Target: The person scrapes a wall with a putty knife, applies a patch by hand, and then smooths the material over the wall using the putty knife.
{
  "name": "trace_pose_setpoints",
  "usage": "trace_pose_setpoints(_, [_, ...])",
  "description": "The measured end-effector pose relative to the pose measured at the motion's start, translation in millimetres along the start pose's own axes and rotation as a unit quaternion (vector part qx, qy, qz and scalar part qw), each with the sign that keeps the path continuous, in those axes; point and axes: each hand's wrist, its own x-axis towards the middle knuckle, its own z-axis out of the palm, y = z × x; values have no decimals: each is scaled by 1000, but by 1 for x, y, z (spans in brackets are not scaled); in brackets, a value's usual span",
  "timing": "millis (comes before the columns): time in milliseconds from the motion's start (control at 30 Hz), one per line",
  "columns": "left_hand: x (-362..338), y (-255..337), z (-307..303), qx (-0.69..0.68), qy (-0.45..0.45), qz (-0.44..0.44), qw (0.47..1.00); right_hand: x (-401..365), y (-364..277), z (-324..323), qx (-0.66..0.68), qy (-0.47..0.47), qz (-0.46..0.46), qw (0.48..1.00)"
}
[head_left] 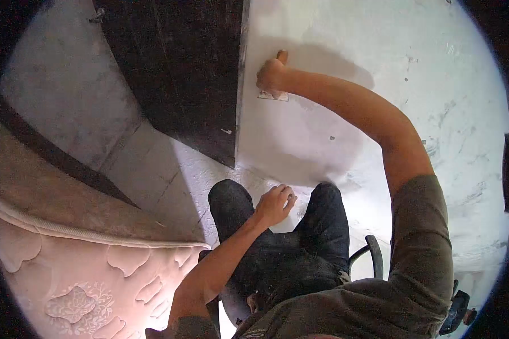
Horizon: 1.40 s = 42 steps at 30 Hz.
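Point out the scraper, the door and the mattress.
scraper (pixel 274 96): head view, on its flat blade.
door (pixel 181 68): head view, middle of the dark panel.
mattress (pixel 79 282): head view, on the patterned pink surface.

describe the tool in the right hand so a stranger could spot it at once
Find the white wall and follow it to the edge of the dark door. Just right of that edge, the right hand presses a putty knife against the wall. Its pale flat blade shows below the fist and a brown handle end pokes out above, the only tool in view.
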Motion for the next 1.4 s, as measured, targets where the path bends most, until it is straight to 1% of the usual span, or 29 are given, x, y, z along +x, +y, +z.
trace_pose_setpoints(67, [-1,-1,1,-15,3,0,1000,22,-1,13,-12,-35,-1,999])
trace_pose_setpoints(167, [-1,1,-3,-23,-4,-8,1000,2,-22,7,-39,-55,20,997])
trace_pose_setpoints(200, [-3,2,-6,-20,-5,-7,1000,1,-26,14,-37,-53,22,998])
trace_pose_setpoints(267, [-1,4,-6,-6,11,5,1000,3,-30,35,15,-77,7,997])
trace_pose_setpoints(300, [3,5,-4,-9,20,7,1000,-37,-29,-8,85,-70,61,992])
trace_pose_setpoints(367, [1,5,-3,13,-8,-1,1000,-28,-13,-8,90,-55,58,993])
trace_pose_setpoints(433, [0,4,1,7,-13,-1,1000,-32,-2,-13,99,-42,56,993])
trace_pose_setpoints(533, [2,3,1,5,-12,4,1000,-40,14,-22,53,-27,49,997])
trace_pose_setpoints(600, [1,4,3,7,-13,6,1000,-44,15,-20,36,18,25,999])
trace_pose_setpoints(633, [0,3,3,5,-18,3,1000,-41,15,-13,36,18,26,999])
trace_pose_setpoints(700, [0,1,2,5,-22,-1,1000,-37,9,-2,26,100,23,994])
trace_pose_setpoints(767, [1,0,3,5,-7,19,1000,-34,9,0,20,88,15,996])
trace_pose_setpoints(800, [1,2,1,6,-7,20,1000,-37,10,-2,14,74,8,997])
trace_pose_setpoints(933, [2,4,1,9,-19,11,1000,-49,10,-11,19,70,11,997])
trace_pose_setpoints(1033, [1,0,5,12,-22,7,1000,-51,10,-15,34,67,2,997])
trace_pose_setpoints(1100, [1,-1,5,17,-21,8,1000,-50,9,-14,62,62,15,996])
trace_pose_setpoints(1333, [1,1,1,10,-14,8,1000,-39,-1,-11,31,84,4,996])
trace_pose_setpoints(1400, [1,2,0,11,-13,5,1000,-33,-3,-13,3,35,6,999])
